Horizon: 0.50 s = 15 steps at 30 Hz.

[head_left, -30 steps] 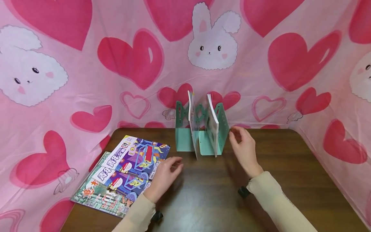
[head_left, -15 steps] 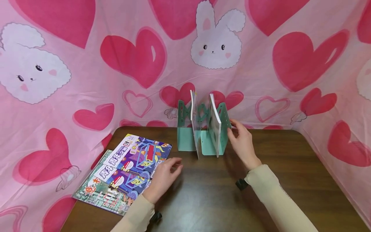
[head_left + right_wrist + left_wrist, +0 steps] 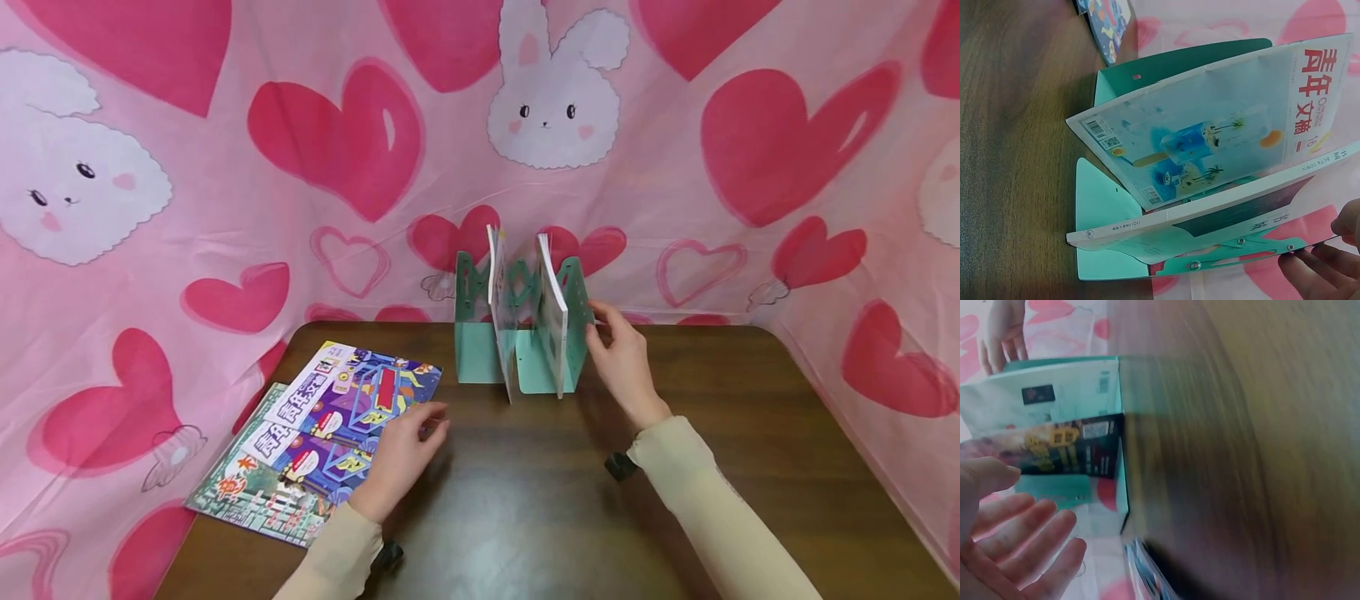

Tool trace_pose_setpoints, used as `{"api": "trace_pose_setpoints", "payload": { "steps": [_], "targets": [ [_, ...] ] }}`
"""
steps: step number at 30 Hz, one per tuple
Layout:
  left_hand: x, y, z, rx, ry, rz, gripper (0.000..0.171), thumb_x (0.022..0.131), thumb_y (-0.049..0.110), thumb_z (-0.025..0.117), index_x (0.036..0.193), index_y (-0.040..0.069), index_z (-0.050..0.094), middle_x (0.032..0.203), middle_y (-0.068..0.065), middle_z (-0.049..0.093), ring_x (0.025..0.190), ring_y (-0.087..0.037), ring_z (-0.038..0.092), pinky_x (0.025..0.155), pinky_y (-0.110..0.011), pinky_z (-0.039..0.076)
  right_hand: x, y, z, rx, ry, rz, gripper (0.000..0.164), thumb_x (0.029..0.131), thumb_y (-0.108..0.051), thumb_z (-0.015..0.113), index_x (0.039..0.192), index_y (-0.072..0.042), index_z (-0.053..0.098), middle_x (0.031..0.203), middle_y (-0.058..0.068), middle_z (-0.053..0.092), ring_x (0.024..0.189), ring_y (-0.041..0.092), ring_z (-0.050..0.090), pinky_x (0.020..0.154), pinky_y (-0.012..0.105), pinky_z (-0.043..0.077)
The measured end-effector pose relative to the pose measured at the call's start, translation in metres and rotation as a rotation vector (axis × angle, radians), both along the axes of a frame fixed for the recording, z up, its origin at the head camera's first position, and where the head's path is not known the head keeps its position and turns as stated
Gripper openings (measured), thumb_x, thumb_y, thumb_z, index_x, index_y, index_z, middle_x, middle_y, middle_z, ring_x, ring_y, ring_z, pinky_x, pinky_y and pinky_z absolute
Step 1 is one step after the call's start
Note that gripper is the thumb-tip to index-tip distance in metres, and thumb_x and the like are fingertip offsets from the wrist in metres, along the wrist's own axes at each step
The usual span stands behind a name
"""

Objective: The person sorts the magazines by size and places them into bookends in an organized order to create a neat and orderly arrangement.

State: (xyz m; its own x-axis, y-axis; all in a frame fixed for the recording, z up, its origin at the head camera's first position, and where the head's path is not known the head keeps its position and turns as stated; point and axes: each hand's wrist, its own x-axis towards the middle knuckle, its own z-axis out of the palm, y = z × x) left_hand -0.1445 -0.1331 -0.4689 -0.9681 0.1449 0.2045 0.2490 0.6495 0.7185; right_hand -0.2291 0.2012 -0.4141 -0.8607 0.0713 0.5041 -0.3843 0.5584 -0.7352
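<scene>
A green metal expandable bookend (image 3: 477,354) stands at the table's back. Two magazines stand upright in it, a thin one (image 3: 502,325) left of centre and a thicker one (image 3: 552,321) near the right panel. My right hand (image 3: 628,367) is at that panel's outer edge; in the right wrist view thumb (image 3: 1349,220) and fingers (image 3: 1316,272) lie on either side of the edge, pinching it. With fingers loosely bent, my left hand (image 3: 401,458) hovers by the flat magazines and holds nothing. Those include two purple-covered magazines (image 3: 318,400) overlapping a green-covered one (image 3: 251,496).
The dark wooden table (image 3: 525,517) reaches back to a pink cloth (image 3: 637,200) with hearts and rabbits, which hangs behind and along both sides. Black straps or devices (image 3: 621,467) sit under both wrists.
My right hand has moved left from beside the bookend onto the edge of its right panel. My left hand has drifted slightly left. The view has shifted a little.
</scene>
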Motion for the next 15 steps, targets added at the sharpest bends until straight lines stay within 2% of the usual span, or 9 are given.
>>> {"api": "trace_pose_setpoints", "payload": {
  "steps": [4,8,12,15],
  "targets": [
    [-0.001,-0.013,-0.001,-0.004,-0.02,0.049,0.032,0.095,0.014,0.077,0.125,0.005,0.073,0.113,-0.007,0.076,0.098,-0.024,0.072,0.085,-0.043,0.063,0.0,-0.002,0.0,-0.005,-0.004,0.005,0.037,0.099,-0.001,0.064,0.137,0.001,0.062,0.13,0.025,0.068,0.106,0.043,0.071,0.093,0.056,0.057],
    [-0.003,-0.029,-0.001,-0.062,0.061,0.106,0.029,0.094,0.013,0.077,0.12,0.002,0.074,0.11,-0.014,0.076,0.097,-0.03,0.073,0.083,-0.048,0.062,-0.001,-0.003,0.0,-0.004,-0.002,0.01,0.038,0.099,0.001,0.064,0.137,0.003,0.062,0.13,0.027,0.067,0.107,0.044,0.07,0.094,0.057,0.057],
    [-0.007,-0.05,0.0,-0.142,0.136,0.18,0.03,0.093,0.012,0.077,0.118,-0.003,0.074,0.114,-0.022,0.073,0.107,-0.041,0.068,0.092,-0.057,0.056,-0.001,-0.002,0.0,-0.001,-0.003,0.007,0.038,0.099,0.0,0.064,0.137,0.002,0.062,0.131,0.026,0.067,0.108,0.045,0.07,0.095,0.058,0.056],
    [-0.009,-0.067,0.001,-0.175,0.104,0.234,0.034,0.093,0.014,0.076,0.121,-0.005,0.072,0.119,-0.028,0.068,0.115,-0.047,0.062,0.1,-0.061,0.05,-0.001,-0.001,-0.002,0.003,-0.006,-0.001,0.037,0.1,-0.002,0.063,0.137,0.001,0.062,0.13,0.026,0.067,0.108,0.044,0.07,0.095,0.057,0.056]
  ]
}}
